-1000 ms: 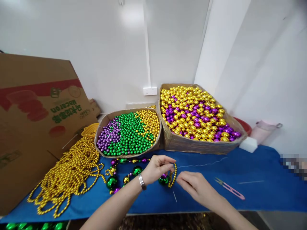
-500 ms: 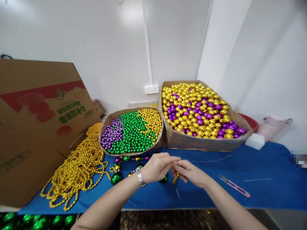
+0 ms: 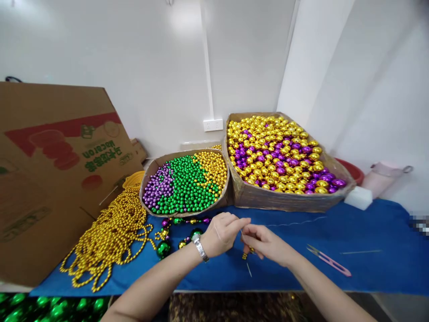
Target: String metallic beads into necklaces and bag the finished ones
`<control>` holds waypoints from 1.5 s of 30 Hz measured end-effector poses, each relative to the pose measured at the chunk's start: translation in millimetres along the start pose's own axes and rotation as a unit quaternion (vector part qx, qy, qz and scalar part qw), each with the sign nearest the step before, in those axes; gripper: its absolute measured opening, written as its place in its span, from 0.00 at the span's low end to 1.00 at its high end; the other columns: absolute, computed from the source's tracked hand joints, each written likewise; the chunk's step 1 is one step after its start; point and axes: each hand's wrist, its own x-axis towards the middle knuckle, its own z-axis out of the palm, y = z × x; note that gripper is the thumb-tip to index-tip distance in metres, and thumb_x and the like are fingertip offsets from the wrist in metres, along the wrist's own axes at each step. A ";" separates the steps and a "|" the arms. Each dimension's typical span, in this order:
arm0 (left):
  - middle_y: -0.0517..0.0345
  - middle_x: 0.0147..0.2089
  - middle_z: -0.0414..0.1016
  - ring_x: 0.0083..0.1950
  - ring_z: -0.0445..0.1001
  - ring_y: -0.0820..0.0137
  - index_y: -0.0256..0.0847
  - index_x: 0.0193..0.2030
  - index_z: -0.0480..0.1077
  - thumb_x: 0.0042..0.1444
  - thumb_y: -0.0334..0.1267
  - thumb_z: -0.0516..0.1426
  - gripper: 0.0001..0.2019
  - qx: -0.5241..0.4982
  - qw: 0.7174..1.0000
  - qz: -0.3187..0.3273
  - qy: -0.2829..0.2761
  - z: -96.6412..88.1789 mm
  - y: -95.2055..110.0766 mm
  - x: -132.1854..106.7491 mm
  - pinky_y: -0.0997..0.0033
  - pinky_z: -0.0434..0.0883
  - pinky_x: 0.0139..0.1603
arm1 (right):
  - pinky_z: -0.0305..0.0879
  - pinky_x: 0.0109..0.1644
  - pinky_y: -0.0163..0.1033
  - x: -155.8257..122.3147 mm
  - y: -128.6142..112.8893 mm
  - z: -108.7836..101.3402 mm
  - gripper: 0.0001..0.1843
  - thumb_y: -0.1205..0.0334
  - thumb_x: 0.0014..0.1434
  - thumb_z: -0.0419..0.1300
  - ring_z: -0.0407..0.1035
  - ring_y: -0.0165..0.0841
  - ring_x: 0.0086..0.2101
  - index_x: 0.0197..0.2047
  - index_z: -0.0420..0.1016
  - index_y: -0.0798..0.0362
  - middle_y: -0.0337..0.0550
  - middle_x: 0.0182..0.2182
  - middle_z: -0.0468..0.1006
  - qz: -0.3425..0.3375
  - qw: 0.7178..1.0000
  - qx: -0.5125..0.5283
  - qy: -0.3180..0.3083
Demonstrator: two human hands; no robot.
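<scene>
My left hand (image 3: 224, 233), with a silver watch at its wrist, has thumb and forefinger pinched together. A pale thin thread (image 3: 217, 231) runs across its back, and a fine line drops from the fingertips. Close beside it, my right hand (image 3: 268, 242) has its fingers closed round a short gold bead strand (image 3: 244, 256), whose end hangs below. A thin white piece (image 3: 249, 269) shows just under it; whether thread or needle I cannot tell. Behind my left wrist lies a garland of green, purple and gold beads (image 3: 163, 248), partly hidden by my arm.
A box of small beads (image 3: 184, 185) and a larger box of gold and purple balls (image 3: 275, 156) stand behind. Gold bead strands (image 3: 110, 241) heap at left by a carton (image 3: 60, 179). Pink thread snips (image 3: 330, 260) and a needle-like rod (image 3: 360, 252) lie right on the blue cloth (image 3: 389, 223).
My left and right fingertips have drawn slightly apart, showing a fine line between them. The gold strand is now more covered by my right fingers. The view has shifted slightly.
</scene>
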 end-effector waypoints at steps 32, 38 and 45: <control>0.59 0.25 0.72 0.24 0.66 0.74 0.35 0.35 0.73 0.47 0.43 0.60 0.13 -0.414 0.818 -0.377 -0.130 31.2 -17.7 -17.6 0.77 0.61 0.24 | 0.65 0.40 0.37 0.4 28.0 11.8 0.15 0.56 0.64 0.47 0.70 0.34 0.37 0.35 0.73 0.50 0.45 0.36 0.76 -0.055 0.964 -0.211 0.150; 0.58 0.23 0.72 0.24 0.67 0.74 0.36 0.27 0.72 0.54 0.48 0.54 0.16 -0.379 0.847 -0.350 -0.125 33.0 -20.5 -17.6 0.77 0.61 0.25 | 0.64 0.38 0.36 1.1 29.2 14.1 0.16 0.55 0.64 0.47 0.70 0.33 0.34 0.37 0.74 0.49 0.44 0.34 0.75 -0.043 0.960 -0.233 0.150; 0.63 0.23 0.68 0.18 0.61 0.78 0.37 0.29 0.64 0.54 0.54 0.52 0.19 -0.445 0.758 -0.476 0.023 42.0 -17.2 -18.9 0.77 0.60 0.21 | 0.63 0.40 0.39 -5.2 25.4 26.5 0.16 0.53 0.64 0.46 0.70 0.36 0.35 0.38 0.72 0.49 0.46 0.34 0.76 -0.032 0.963 -0.201 0.178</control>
